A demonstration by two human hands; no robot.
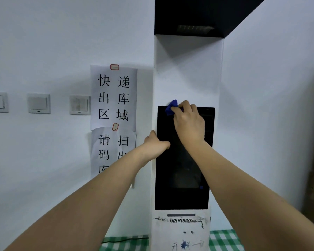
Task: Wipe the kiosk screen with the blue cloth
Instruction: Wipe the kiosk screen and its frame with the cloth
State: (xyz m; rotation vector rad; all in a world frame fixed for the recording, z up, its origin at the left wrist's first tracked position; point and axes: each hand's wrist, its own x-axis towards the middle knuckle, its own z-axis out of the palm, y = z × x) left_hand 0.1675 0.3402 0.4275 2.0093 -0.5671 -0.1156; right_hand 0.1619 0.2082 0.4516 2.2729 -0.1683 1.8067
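Tall dark kiosk screen point(181, 174) on a white stand point(187, 73), switched off, right hand point(188, 122) clenched around a bunched blue cloth point(171, 107) at its top left corner, left hand point(156, 144) gripping the screen's left edge

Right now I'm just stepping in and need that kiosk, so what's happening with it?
A person is wiping it. Their right hand presses a bunched blue cloth against the top left corner of the dark kiosk screen. Their left hand grips the screen's left edge, apparently to steady it. The cloth sits at the very top; the rest of the screen lies below it.
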